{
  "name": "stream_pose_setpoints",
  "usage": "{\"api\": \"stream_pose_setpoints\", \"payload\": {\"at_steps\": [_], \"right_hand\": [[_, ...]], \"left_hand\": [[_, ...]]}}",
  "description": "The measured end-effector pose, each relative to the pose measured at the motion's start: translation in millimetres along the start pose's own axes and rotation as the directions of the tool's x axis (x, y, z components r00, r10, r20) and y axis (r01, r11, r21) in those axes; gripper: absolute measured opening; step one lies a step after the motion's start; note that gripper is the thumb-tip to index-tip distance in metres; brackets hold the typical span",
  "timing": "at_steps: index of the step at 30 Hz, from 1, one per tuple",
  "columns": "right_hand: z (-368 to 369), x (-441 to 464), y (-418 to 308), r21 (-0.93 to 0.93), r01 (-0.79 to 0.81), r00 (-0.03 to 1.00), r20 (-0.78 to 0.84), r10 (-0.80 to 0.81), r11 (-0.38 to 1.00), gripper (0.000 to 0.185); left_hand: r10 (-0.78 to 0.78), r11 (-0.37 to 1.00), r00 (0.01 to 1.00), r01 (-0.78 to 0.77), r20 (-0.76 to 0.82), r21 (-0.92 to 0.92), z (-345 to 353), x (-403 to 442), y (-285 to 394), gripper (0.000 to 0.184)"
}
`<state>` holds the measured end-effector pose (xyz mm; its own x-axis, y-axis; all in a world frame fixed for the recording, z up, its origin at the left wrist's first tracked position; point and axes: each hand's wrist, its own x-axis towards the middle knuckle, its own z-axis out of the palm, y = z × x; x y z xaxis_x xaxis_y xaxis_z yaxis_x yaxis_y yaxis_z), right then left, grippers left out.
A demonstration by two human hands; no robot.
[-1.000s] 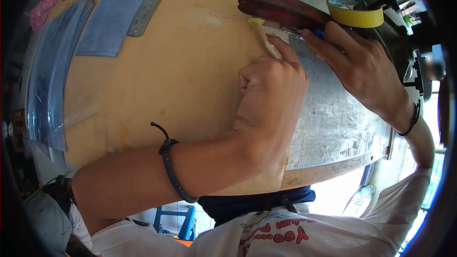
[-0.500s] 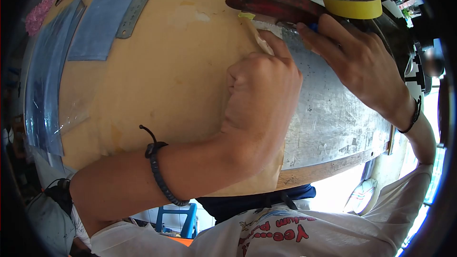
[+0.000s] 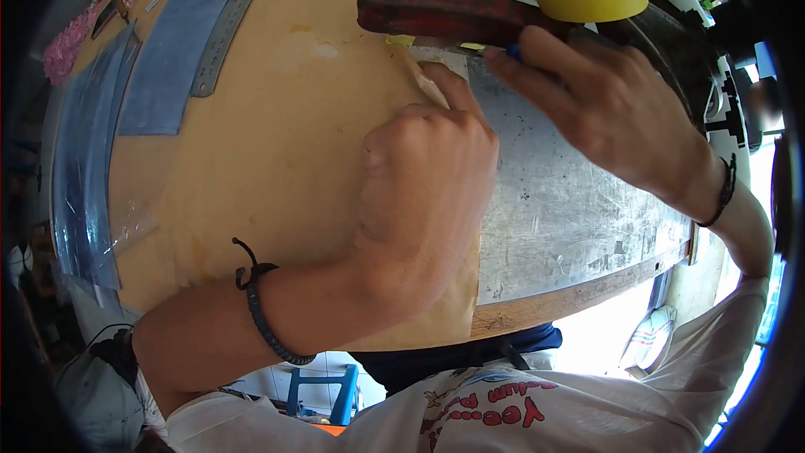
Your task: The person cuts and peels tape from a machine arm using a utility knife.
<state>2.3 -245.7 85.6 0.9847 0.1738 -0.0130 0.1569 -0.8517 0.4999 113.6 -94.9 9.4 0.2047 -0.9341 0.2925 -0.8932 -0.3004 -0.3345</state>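
Observation:
My left hand (image 3: 432,176) is closed in a fist on the large tan sheet (image 3: 277,159), its fingers at the sheet's raised, curled edge. A small yellow-green scrap (image 3: 401,39) shows at the far end of that edge. Farther right, my right hand (image 3: 612,109) pinches a small tool with a blue part (image 3: 513,52); most of it is hidden by the fingers. Just beyond these fingers lies a long, worn dark red bar (image 3: 444,13). A yellow tape roll (image 3: 591,2) sits at the bar's right end, above my right hand.
A bare metal plate (image 3: 570,210) covers the right of the table, with a wooden front edge (image 3: 553,306). On the left are a steel ruler (image 3: 220,46), a blue-grey strip (image 3: 172,75), plastic-wrapped strips (image 3: 84,176) and pink bubble wrap (image 3: 71,42). Dark machinery (image 3: 671,50) stands at the right.
The view has shifted, so the bar, tape roll and both hands appear farther left and slightly lower. Both hands keep nearly the same pose and hold.

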Motion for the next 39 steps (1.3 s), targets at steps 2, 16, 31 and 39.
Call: {"api": "stream_pose_setpoints", "payload": {"at_steps": [2, 16, 31, 39], "right_hand": [[0.0, 2.6, -0.9, -0.019, 0.007, 1.0, 0.029, -0.007, 1.0, 0.045], [-0.1, 3.1, -5.0, -0.041, -0.022, 0.999, 0.038, 0.024, 0.999, 0.046], [-5.0, -0.5, -1.0, 0.025, -0.03, 0.998, 0.06, 0.028, 0.999, 0.045], [-1.2, -6.3, -10.8, 0.148, -0.18, 0.982, -0.027, 0.186, 0.973, 0.045]], "left_hand": [[-0.007, 1.0, 1.0, 0.007, 0.0, -0.025, 0.3, 0.6, -0.6, 0.041], [-0.006, 1.0, 0.999, 0.005, 0.048, 0.026, 3.2, -0.3, 0.6, 0.062], [0.0, 0.999, 0.997, -0.004, 0.082, 0.045, -0.2, -0.7, 3.4, 0.068], [-0.011, 0.996, 0.997, 0.018, 0.071, -0.092, -5.8, -1.1, -2.0, 0.056]]}}
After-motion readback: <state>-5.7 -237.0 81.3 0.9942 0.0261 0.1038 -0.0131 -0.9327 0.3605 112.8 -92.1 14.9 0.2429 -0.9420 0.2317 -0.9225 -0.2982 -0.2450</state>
